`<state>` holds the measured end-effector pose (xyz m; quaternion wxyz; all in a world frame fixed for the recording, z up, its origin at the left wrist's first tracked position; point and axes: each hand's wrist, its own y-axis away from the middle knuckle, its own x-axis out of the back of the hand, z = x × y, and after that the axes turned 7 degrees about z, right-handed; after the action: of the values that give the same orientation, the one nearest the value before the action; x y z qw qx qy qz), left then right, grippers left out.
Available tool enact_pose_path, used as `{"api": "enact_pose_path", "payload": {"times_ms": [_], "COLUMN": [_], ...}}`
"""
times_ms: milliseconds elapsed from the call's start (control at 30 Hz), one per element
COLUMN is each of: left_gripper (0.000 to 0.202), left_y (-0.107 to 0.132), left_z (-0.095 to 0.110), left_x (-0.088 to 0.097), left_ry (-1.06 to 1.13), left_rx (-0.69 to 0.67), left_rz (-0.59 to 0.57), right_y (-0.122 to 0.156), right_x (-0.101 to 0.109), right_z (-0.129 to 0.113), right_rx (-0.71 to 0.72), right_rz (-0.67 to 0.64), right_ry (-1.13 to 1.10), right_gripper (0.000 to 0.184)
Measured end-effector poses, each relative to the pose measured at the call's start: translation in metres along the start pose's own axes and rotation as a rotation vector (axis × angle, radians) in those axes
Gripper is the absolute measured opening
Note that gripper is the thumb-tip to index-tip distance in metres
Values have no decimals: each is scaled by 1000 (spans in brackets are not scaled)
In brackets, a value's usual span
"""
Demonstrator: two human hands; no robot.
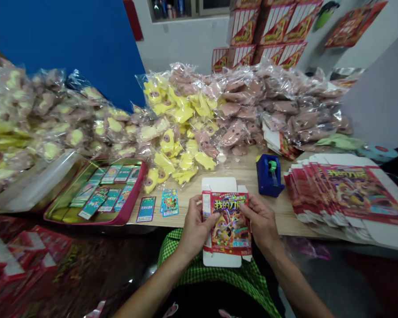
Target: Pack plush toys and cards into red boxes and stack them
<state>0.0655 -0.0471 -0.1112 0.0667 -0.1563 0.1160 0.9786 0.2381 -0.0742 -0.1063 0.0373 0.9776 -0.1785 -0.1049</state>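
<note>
A red printed cardboard box (230,236), its white end flaps sticking out above and below, is held over the table's front edge. My left hand (197,225) grips its left side, thumb across the printed front. On the opposite side my right hand (260,216) holds the upper right edge, thumb on the front and fingers behind, partly hidden. Left of the box lie a dark-bordered card (146,209) and a small pile of blue-edged cards (170,203). A blue tape dispenser (269,176) with green tape stands beyond my right hand.
Flat red boxes (354,190) are fanned out at right. A pink-rimmed tray (132,211) holds several cards at left. Bagged yellow plush pieces (182,106) and bagged pink-brown ones (245,88) heap along the back. Red boxes (275,26) are stacked by the wall; more (23,260) lie lower left.
</note>
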Motion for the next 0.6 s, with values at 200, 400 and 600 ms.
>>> {"api": "enact_pose_path", "payload": {"times_ms": [200,400,600], "left_gripper": [41,37,64], "left_y": [22,30,25], "left_z": [-11,-8,17], "left_x": [12,15,20], "left_ry": [-278,-290,98], "left_rx": [-260,-165,112], "left_rz": [216,181,92], "right_y": [25,10,4], "right_x": [6,14,14], "right_z": [8,-7,-12], "right_rx": [68,437,147], "right_rz": [-187,-307,-376], "right_ry": [241,698,396], "right_gripper": [37,28,24]}}
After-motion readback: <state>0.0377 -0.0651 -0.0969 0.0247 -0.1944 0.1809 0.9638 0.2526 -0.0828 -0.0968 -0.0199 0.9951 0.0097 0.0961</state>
